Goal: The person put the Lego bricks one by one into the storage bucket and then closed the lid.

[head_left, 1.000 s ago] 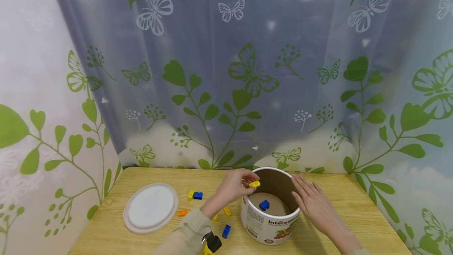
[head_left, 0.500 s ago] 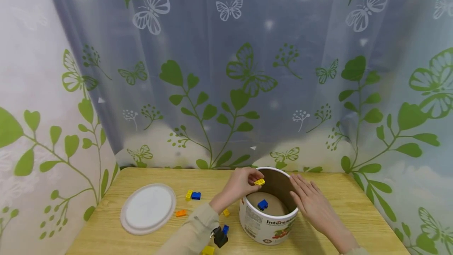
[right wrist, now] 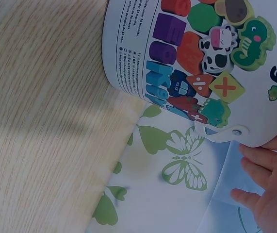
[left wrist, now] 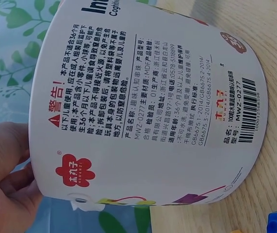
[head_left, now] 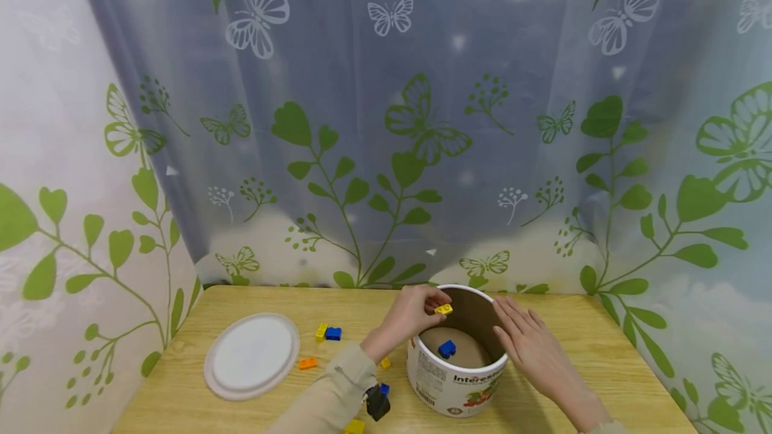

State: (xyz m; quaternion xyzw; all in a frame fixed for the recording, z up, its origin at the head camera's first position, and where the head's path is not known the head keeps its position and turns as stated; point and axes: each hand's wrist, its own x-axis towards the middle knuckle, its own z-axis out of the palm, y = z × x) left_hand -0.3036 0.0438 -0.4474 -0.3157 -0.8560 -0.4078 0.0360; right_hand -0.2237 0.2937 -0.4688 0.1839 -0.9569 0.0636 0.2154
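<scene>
My left hand (head_left: 416,312) pinches a yellow toy brick (head_left: 443,309) above the opening of a white round bucket (head_left: 431,374), near its left rim. Inside, a blue brick (head_left: 447,349) lies on the bottom. My right hand (head_left: 533,347) rests against the bucket's right rim with its fingers extended. In the left wrist view, part of the left hand (left wrist: 5,179) shows beside the bucket's labelled wall (left wrist: 104,170), and the yellow brick is hidden. The right wrist view has the right hand's fingers (right wrist: 257,162) at the bucket's edge, below printed toy pictures.
A round white lid (head_left: 252,355) lies left on the wooden table (head_left: 181,380). Between it and the bucket are a yellow brick (head_left: 322,332) beside a blue one (head_left: 334,333), an orange brick (head_left: 307,364), and others partly behind the left forearm. A patterned curtain (head_left: 362,153) hangs behind.
My left hand has moved slightly right with the yellow brick, further over the bucket's opening, then stays nearly still. The right hand keeps its place at the rim.
</scene>
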